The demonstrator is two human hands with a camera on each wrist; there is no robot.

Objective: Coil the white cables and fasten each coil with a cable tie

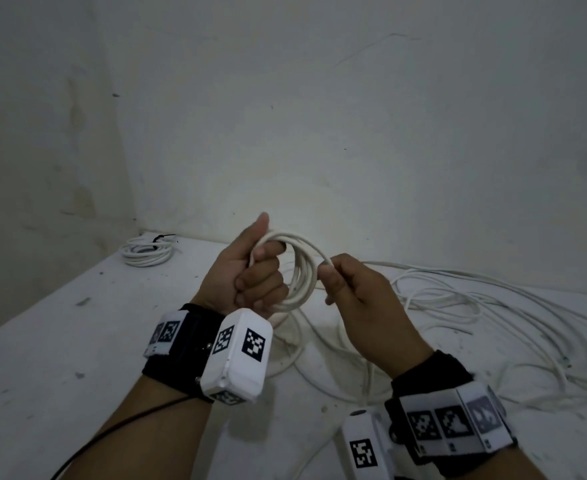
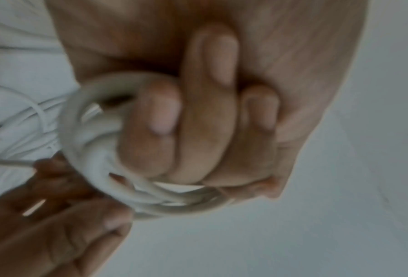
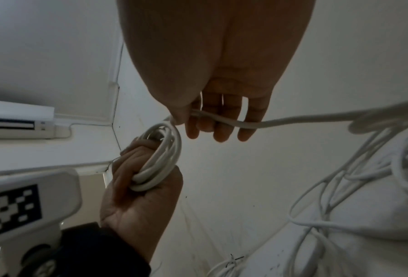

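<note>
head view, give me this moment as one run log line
stage: coiling | left hand: grips cable coil | right hand: pinches loose cable strand | finished tied coil: table's far left corner

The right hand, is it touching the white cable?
Touching. The right wrist view shows the right hand pinching the cable between thumb and fingers.

Left hand (image 2: 198, 112) around cable coil (image 2: 98, 165)
</note>
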